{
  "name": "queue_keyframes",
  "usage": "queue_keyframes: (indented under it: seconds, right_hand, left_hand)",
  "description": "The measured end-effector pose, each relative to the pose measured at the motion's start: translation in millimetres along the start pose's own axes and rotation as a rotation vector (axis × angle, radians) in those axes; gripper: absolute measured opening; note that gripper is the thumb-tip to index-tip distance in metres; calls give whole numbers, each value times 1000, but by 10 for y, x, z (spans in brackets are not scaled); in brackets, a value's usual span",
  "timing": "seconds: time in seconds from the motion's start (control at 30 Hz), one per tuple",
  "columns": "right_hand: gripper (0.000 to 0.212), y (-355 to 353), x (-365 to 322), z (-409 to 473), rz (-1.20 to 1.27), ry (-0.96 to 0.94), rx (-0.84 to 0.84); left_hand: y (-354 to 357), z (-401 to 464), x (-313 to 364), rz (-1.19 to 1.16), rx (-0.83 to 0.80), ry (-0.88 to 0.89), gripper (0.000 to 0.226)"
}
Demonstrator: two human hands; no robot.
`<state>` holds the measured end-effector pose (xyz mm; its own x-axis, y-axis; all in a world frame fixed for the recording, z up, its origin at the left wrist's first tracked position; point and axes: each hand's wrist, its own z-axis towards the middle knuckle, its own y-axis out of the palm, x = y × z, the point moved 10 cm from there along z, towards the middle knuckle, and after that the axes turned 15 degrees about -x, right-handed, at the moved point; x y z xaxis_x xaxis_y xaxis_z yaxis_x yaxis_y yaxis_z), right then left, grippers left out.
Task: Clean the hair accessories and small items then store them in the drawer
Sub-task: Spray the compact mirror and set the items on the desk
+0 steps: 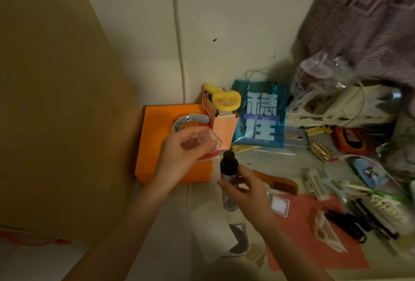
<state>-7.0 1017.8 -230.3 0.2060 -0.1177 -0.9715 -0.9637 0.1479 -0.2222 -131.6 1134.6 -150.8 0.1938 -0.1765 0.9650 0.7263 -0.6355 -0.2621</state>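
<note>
The job looks barely begun: the left hand (179, 146) pinches a clear cap (210, 140) while the right hand (247, 187) grips a spray bottle (229, 179) above the table (175, 213). Hair clips (359, 220) and a brown comb (278, 182) lie uncleaned; no drawer shows. Clutter crowds a pale wall (235, 22)

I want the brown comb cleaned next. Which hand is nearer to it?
Right. The right hand, gripping the spray bottle, sits just beside the brown comb; the left hand is farther left.
</note>
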Motion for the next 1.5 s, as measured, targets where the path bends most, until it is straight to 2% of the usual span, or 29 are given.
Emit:
queue_keyframes:
  seconds: [0.23, 0.5, 0.73, 0.87, 0.97, 1.03, 1.13, 1.5]
  right_hand:
    - [24, -340, -471, -155, -28, -112, 35]
    - [20, -715, -943, -293, -91, -234, 78]
    - [38, -1050, -1369, -388, -44, -384, 152]
    - [37, -1217, -1608, -469, -74, -463, 198]
    - [57, -1313, -1679, -488, -35, -473, 213]
    - [64, -1393, -1729, -522, -17, -476, 242]
    - [67, -1488, -1828, -593, -24, -509, 265]
    - [60, -1623, -1986, -764, -88, -594, 277]
  left_hand:
    - [254, 202, 699, -35, -118, 131, 31]
    - [574, 313, 1266, 88, -185, 184, 24]
    - [744, 366, 1784, 149, -174, 278, 21]
    - [855, 355, 2116, 134, -206, 367, 25]
    - [912, 362, 2270, 102, -227, 389, 32]
    - [959, 363, 2374, 93, -241, 414, 27]
    - [1023, 376, 2498, 99, -251, 441, 22]
    - [1228, 408, 2668, 92, -362, 423, 32]
